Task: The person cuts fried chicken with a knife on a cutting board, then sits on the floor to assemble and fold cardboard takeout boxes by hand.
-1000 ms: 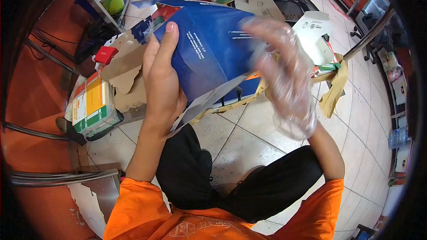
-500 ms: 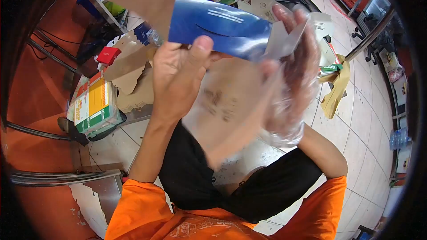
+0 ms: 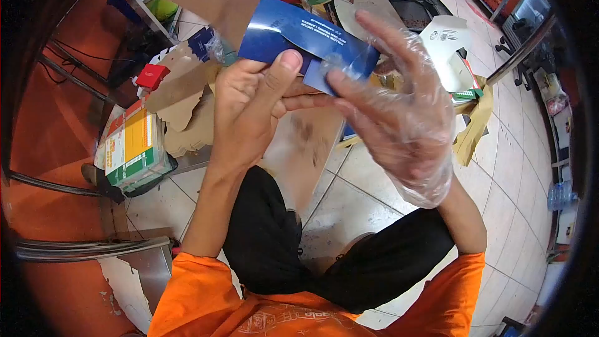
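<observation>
A partly folded cardboard box (image 3: 274, 22) with glossy blue outer faces and white print is up in front of me, held in both hands. My left hand (image 3: 243, 100), bare, grips its lower left edge, thumb on the blue face and fingers beneath. Clear plastic glove film covers my right hand (image 3: 412, 118); its thumb presses the blue face near the right end, the index finger stretches above the edge, and other fingers are partly hidden behind. Plain brown flaps (image 3: 240, 15) stick out at the upper left. A brown panel (image 3: 306, 156) with blurred dark marks hangs below.
Beyond the box lie cardboard pieces and a black tray-like object (image 3: 418, 6). Left are a wrapped orange, white and green package (image 3: 134, 153), a small red box (image 3: 151, 77) and a metal rack leg (image 3: 140, 6). A plastic bottle (image 3: 560, 195) stands far right on the tiled floor (image 3: 368, 184).
My right thumb has moved left onto the blue face, and the white end flap on the right is out of sight. The brown panel below has swung left, uncovering floor tiles.
</observation>
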Demonstrator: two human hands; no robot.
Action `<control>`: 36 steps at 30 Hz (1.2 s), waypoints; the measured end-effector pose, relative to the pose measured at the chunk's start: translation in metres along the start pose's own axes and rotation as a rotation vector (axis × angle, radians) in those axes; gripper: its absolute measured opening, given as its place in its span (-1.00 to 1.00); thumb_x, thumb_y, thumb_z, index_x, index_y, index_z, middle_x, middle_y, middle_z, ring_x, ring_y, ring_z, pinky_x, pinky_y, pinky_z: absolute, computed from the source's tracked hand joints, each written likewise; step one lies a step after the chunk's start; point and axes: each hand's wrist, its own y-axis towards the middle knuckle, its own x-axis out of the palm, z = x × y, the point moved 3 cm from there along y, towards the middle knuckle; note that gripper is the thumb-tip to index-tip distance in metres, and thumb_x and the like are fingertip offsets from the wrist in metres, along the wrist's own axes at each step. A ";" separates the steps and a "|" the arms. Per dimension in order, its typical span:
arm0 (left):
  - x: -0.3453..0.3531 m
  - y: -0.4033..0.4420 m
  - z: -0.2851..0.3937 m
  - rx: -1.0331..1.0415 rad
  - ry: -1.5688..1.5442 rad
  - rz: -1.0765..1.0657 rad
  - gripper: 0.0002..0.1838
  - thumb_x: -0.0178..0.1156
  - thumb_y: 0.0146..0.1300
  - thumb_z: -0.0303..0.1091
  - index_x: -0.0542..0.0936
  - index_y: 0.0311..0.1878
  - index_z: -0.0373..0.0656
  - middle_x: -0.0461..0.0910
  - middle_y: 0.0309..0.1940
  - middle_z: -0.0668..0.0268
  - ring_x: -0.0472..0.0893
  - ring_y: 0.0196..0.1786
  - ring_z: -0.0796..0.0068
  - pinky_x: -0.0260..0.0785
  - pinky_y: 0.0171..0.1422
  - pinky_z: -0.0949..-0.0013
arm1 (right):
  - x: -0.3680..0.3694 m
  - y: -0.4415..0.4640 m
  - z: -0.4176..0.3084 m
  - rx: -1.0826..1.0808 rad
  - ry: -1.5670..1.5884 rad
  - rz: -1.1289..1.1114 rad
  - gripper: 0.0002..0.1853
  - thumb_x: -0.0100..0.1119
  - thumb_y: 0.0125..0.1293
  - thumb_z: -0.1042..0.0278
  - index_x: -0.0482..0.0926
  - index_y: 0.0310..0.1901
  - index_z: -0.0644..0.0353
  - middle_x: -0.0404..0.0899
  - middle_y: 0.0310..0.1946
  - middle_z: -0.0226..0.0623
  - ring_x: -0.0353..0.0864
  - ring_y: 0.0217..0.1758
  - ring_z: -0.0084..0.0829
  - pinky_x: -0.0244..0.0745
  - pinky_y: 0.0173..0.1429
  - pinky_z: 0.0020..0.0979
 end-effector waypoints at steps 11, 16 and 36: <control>-0.005 -0.004 -0.006 0.208 1.210 -0.174 -0.67 0.04 0.35 -0.63 0.59 0.15 -0.32 0.66 -0.10 0.18 0.61 -0.08 0.43 0.42 0.15 0.36 | -0.024 0.005 0.010 -0.062 -0.173 0.148 -0.54 0.24 0.41 0.01 0.59 0.12 0.23 0.56 0.08 -0.02 0.56 0.20 -0.16 0.49 0.24 -0.16; -0.011 0.003 -0.003 0.235 0.907 0.034 -0.39 0.24 0.32 -0.43 0.36 0.44 -0.13 0.60 0.07 0.06 0.60 0.08 0.20 0.41 0.22 0.29 | -0.010 -0.005 0.020 0.692 0.290 0.058 -0.60 0.27 0.42 0.08 0.60 0.02 0.28 0.67 -0.22 -0.28 0.61 -0.14 -0.51 0.51 0.03 -0.43; 0.011 -0.007 -0.015 0.225 1.031 -0.400 0.27 0.68 -0.32 -0.46 0.12 0.51 -0.18 0.33 0.36 0.14 0.54 0.25 0.25 0.52 0.23 0.26 | 0.021 -0.044 0.025 0.415 0.308 -0.371 -0.19 0.16 0.46 0.08 -0.04 0.51 0.30 0.62 -0.22 0.08 0.68 -0.09 -0.07 0.54 0.00 -0.20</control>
